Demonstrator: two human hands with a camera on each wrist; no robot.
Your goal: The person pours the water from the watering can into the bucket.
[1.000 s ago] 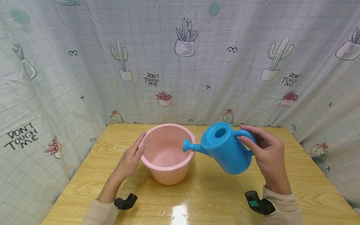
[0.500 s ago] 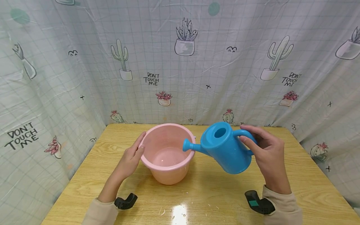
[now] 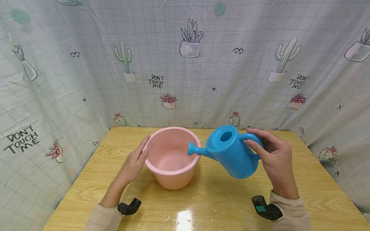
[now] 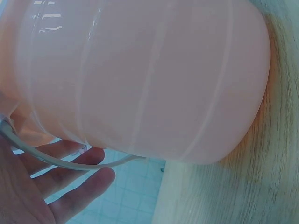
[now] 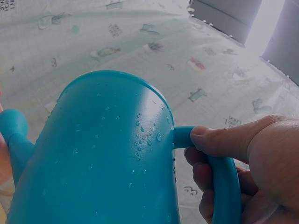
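Here the right hand (image 3: 274, 157) curls its fingers round the handle of the tilted blue watering can (image 3: 231, 155), whose spout overhangs the pink bucket (image 3: 171, 160) rim; the left hand (image 3: 133, 165) rests flat against the bucket's wall.

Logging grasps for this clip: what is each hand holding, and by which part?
The right hand holds the blue watering can by its loop handle. The left hand rests straight-fingered against the pink bucket's rim and wall, not gripping it.

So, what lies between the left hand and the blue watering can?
In the head view, the pink bucket stands between the left hand and the watering can.
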